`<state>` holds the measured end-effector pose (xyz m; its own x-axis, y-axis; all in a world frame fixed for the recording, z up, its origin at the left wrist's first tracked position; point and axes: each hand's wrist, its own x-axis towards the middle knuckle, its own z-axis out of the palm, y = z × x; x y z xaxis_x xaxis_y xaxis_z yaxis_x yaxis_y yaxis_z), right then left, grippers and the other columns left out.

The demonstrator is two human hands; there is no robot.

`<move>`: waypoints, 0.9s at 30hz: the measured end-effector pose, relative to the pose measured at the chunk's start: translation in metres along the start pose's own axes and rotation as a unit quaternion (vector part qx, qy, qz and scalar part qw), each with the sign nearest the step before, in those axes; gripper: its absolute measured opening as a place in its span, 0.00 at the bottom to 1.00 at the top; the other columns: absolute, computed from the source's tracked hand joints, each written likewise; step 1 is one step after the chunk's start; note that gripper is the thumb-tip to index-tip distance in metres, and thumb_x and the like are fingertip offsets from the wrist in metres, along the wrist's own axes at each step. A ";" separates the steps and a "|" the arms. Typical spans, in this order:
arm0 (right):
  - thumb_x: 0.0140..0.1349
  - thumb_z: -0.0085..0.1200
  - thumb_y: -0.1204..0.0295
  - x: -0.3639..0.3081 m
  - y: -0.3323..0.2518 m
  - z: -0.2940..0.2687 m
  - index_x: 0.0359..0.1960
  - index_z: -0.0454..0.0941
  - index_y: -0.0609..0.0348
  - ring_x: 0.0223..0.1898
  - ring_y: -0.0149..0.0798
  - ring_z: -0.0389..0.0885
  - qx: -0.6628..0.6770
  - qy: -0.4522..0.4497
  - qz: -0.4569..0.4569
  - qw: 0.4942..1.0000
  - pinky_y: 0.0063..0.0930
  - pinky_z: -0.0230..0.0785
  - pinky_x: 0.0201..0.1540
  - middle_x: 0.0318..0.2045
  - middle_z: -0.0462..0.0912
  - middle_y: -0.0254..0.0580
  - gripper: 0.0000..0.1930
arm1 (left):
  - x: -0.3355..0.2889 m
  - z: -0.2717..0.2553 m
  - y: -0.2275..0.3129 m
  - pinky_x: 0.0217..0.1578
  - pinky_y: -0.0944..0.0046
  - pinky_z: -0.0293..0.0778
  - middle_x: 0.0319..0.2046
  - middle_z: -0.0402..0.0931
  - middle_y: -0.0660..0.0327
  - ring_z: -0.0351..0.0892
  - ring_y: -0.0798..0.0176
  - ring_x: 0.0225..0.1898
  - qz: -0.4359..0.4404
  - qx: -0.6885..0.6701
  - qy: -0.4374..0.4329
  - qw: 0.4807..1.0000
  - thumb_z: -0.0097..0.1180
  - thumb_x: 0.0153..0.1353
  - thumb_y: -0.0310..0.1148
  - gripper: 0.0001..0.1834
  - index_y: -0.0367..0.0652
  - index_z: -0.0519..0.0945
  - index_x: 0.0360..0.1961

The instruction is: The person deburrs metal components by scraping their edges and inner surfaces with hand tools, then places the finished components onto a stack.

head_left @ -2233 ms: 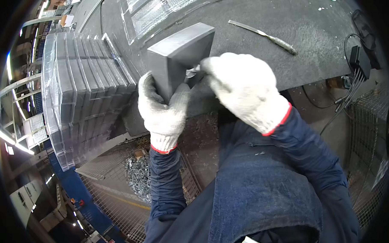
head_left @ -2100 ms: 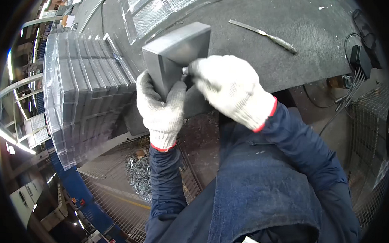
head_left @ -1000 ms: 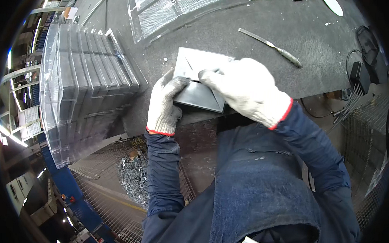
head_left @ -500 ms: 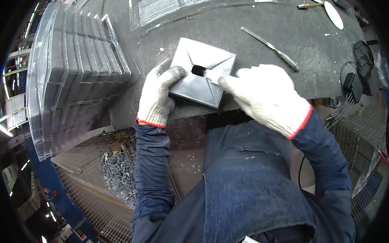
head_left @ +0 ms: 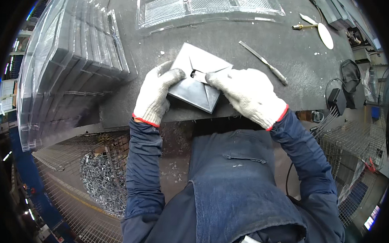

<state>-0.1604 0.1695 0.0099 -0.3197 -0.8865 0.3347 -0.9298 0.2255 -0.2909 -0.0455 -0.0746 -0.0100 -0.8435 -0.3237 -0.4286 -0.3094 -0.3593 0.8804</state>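
A grey metal piece, square with sloping faces like a low pyramid and an oblong hole in its middle, lies turned askew near the bench's front edge. My left hand, in a white knit glove with a red cuff, grips its left side, thumb on the top face. My right hand, gloved alike, reaches over the right side. Its closed fingers pinch a small flat silvery strip whose end sits at the hole. The rest of the strip is hidden by the glove, so its kind cannot be told.
A tall stack of clear plastic panels stands at left. A ribbed clear panel lies at the back. A long file-like tool rests right of the metal piece, and a white oval piece farther off. Below left, a wire basket holds metal rings.
My right hand has drawn closer to the hole, its strip now over the opening and covering part of it. The metal piece has turned slightly clockwise. The whole view has shifted a little.
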 end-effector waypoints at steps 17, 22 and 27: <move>0.69 0.60 0.74 -0.044 -0.003 -0.039 0.58 0.87 0.54 0.45 0.50 0.91 0.093 0.018 0.169 0.981 0.40 0.83 0.50 0.40 0.91 0.48 0.17 | -0.047 0.039 -0.032 0.56 0.52 0.86 0.59 0.82 0.55 0.86 0.56 0.57 0.107 -0.281 0.189 0.935 0.62 0.72 0.30 0.28 0.37 0.73 0.72; 0.70 0.59 0.78 -0.037 -0.001 0.011 0.59 0.86 0.63 0.56 0.55 0.90 0.183 0.169 0.198 0.948 0.39 0.81 0.61 0.52 0.90 0.55 0.17 | -0.082 0.073 -0.038 0.33 0.69 0.71 0.46 0.77 0.63 0.71 0.72 0.33 0.136 -0.231 0.121 0.956 0.60 0.77 0.51 0.24 0.47 0.76 0.63; 0.71 0.59 0.77 -0.030 -0.008 0.026 0.56 0.86 0.63 0.50 0.57 0.89 0.182 0.162 0.177 0.954 0.43 0.82 0.55 0.47 0.90 0.54 0.14 | -0.056 0.004 0.007 0.42 0.55 0.81 0.53 0.81 0.57 0.82 0.59 0.42 0.021 -0.252 0.103 0.962 0.54 0.76 0.66 0.39 0.41 0.74 0.69</move>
<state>-0.1384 0.1841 -0.0214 -0.6955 -0.5963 0.4009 -0.6481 0.2797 -0.7084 -0.0022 -0.0561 0.0211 -0.7298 -0.4957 -0.4708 0.0197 -0.7036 0.7103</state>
